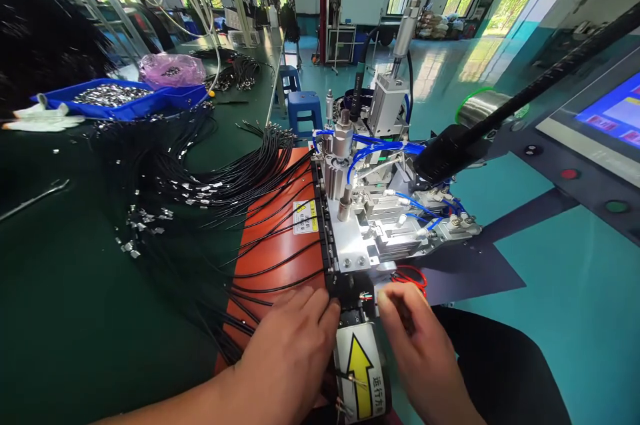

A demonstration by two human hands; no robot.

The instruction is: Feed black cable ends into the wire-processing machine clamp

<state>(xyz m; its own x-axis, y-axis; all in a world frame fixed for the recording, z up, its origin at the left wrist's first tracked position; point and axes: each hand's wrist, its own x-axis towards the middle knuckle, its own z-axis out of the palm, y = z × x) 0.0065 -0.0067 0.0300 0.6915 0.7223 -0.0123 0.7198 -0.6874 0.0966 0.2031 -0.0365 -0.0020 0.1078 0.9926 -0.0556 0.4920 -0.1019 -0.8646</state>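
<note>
My left hand (pixel 295 338) rests over the orange-red plate (pixel 285 238), its fingers closed at the black track beside the machine; what they grip is hidden. My right hand (pixel 417 335) is just right of the track, thumb and index finger pinched together, with nothing clear between them. Between the hands, thin colored wire ends (pixel 366 296) stick out. Several black cables lie across the plate, their ends at the track. Below, a white label with a yellow arrow (pixel 359 371) covers the track's near end. The silver machine (pixel 395 211) with blue tubes stands just beyond.
Bundles of black cables (pixel 200 188) lie on the dark green table (pixel 100 318). Behind them sit a blue tray (pixel 165 101) of small metal parts and a pink bag (pixel 173 69). A control panel (pixel 590 165) and a solder-like wire spool (pixel 487 108) are at right.
</note>
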